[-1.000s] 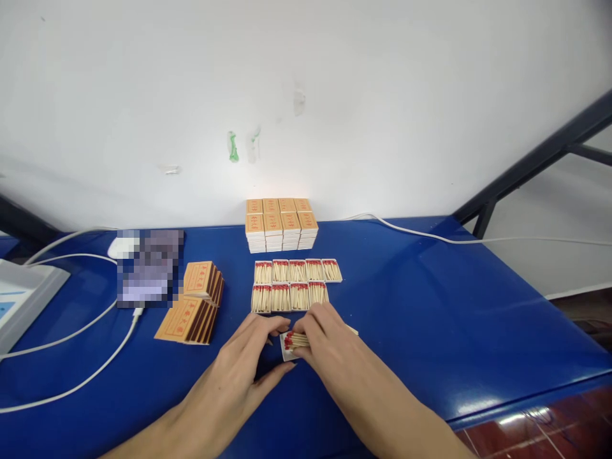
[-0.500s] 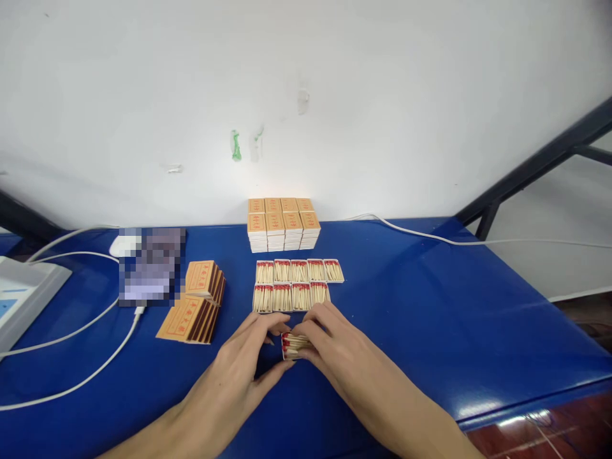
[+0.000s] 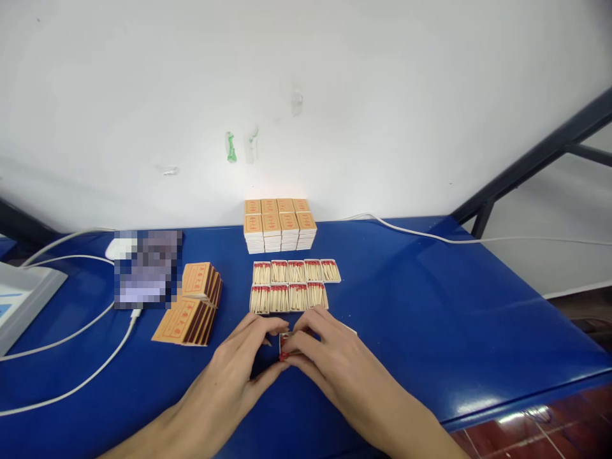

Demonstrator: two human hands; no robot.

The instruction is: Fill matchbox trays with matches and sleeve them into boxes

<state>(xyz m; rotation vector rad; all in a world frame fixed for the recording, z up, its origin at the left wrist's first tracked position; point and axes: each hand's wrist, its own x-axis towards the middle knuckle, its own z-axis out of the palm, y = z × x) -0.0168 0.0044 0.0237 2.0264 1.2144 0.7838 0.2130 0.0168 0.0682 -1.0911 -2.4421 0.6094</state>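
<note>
In front of me is a small white matchbox tray [image 3: 281,340] with red-headed matches [image 3: 284,356], mostly hidden by my fingers. My left hand [image 3: 246,357] curves around its left end, thumb at the near side and fingers at the far side. My right hand [image 3: 329,357] closes over the rest of the tray, its fingertips near the match heads. A thin pale edge [image 3: 348,328] shows past the right hand, its kind unclear. Just beyond are two rows of match-filled trays [image 3: 289,298].
Closed orange-topped matchboxes [image 3: 280,223] stand stacked against the wall. Orange matchbox sleeves [image 3: 189,312] lie in a pile at left. Farther left are a blurred-out object [image 3: 148,268], white cables [image 3: 119,350] and a white device [image 3: 33,299]. Everything rests on a blue table [image 3: 430,319].
My right fingers have shifted slightly left and now cover more of the matches. A thin pale edge has appeared beyond the right hand. The view has shifted slightly.
</note>
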